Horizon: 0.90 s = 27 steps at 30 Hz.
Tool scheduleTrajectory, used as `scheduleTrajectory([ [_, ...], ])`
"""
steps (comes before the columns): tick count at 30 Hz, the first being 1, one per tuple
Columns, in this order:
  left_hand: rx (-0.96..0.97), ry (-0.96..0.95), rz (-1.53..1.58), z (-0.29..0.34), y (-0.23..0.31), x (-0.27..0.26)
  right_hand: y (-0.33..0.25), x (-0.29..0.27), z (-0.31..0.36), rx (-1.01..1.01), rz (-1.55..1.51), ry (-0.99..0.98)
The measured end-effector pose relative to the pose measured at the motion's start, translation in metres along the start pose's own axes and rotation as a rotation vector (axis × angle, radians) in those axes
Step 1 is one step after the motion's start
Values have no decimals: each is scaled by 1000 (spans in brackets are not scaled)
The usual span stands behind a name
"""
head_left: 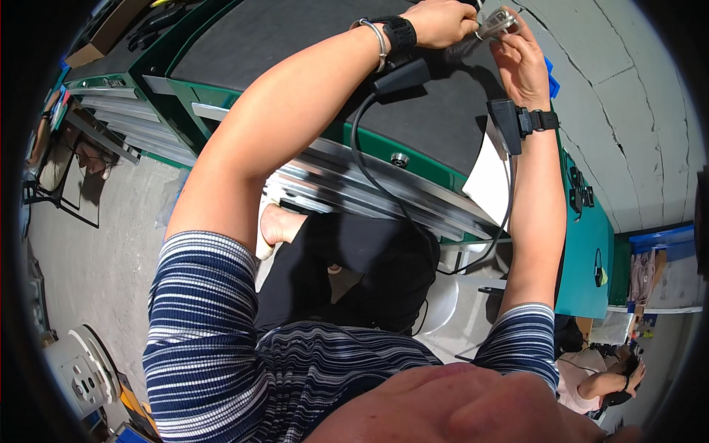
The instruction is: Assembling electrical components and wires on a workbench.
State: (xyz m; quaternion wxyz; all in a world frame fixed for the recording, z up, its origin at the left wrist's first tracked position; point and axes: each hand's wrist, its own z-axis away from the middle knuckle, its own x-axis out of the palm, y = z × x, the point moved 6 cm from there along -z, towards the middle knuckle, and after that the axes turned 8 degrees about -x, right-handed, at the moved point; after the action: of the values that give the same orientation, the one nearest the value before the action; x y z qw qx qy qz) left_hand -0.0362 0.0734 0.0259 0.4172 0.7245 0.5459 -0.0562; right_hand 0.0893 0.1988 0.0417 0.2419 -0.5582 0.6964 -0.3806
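Left hand [441,23] curled; cannot tell its hold. Right hand [523,68] half-curled, pinching a shiny greyish object [495,24].

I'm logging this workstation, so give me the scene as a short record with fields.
Item: small, shiny, translucent object, kind unclear
Right hand: fingers holding the object
Left hand: fingers curled close beside it; grip unclear
Surface: dark grey flat mat on a green metal drawer cabinet
By right forearm: white flat sheet, partly hidden
Left wrist: black strap, silvery ring-shaped bracelet
Cable: thin black cable, hanging
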Motion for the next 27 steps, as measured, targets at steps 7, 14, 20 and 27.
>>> scheduleTrajectory([
  [7, 26, 201, -9, -2, -6, -21, -11, 33, 6, -143, 381, -151],
  [14, -19, 243, 34, 4, 2, -39, -7, 30, 4, -163, 461, -130],
  [20, -2, 324, 140, 3, 5, -45, 13, 26, 9, 84, 123, 15],
  [27, 9, 265, 149, 3, 15, -46, 20, 49, 19, 230, 299, -166],
])
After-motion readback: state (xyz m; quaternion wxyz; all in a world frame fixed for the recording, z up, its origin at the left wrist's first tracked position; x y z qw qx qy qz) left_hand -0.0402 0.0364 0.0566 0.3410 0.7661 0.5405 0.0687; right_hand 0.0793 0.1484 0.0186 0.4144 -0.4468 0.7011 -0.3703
